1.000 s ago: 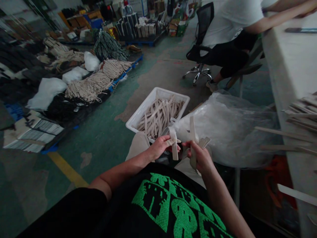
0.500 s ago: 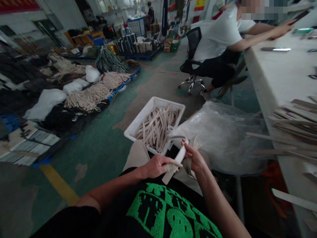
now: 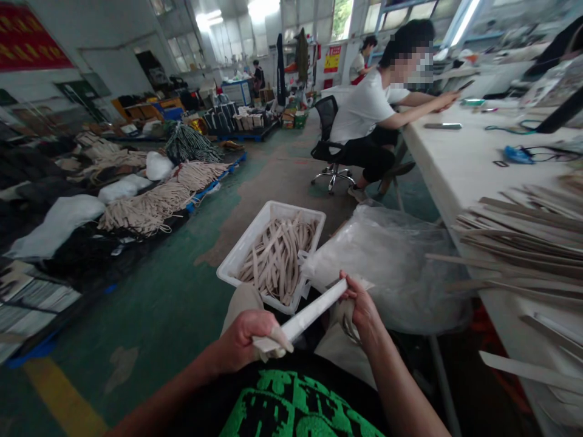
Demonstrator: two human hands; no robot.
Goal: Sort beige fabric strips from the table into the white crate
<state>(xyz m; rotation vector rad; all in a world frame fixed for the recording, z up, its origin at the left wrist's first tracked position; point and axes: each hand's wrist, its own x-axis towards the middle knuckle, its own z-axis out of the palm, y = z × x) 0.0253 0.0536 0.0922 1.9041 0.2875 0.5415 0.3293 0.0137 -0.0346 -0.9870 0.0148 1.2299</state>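
A pale flat strip stretches slantwise over my lap. My left hand is closed on its lower end, with pale coverings on the fingertips. At the upper end, my right hand pinches the strip between thumb and fingers. Below the right palm hangs a curled beige band, partly hidden by the hand. Just beyond my knees is a white plastic crate filled with a tangle of beige straps.
Clear plastic sheeting bulges right of the crate. A white worktable on the right carries stacked strips, some jutting past its edge. A seated person works there on an office chair. Strap bundles lie on pallets at left.
My left hand has slid down and left along the strip, so more of it shows between my hands. The head view has tilted up and turned slightly right.
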